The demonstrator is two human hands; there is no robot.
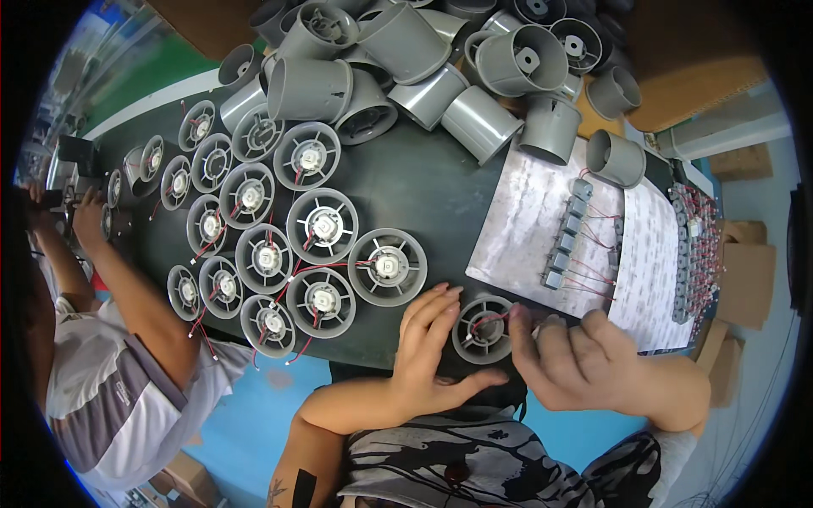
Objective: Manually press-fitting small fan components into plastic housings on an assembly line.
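Note:
In front of me a round grey plastic housing (485,334) with a spoked inside stands at the table's near edge. A red wire (489,319) runs out of its middle toward my right hand (576,360). That hand's thumb and forefinger are pinched together on the wire at the housing's right rim. My left hand (423,351) is beside the housing on its left, fingers stretched out and thumb pointing below it. Nothing shows in the left palm, and whether its fingertips touch the rim I cannot tell. Closest on the left is another grey housing (388,267) with a white centre and red wires.
Several wired housings (322,226) cover the dark table's left part. Grey cups (483,123) are heaped at the back. On the right, a row of small grey motors (565,241) lies on a printed sheet (512,229), beside more wired motors (699,254). A co-worker's hand (87,218) is far left.

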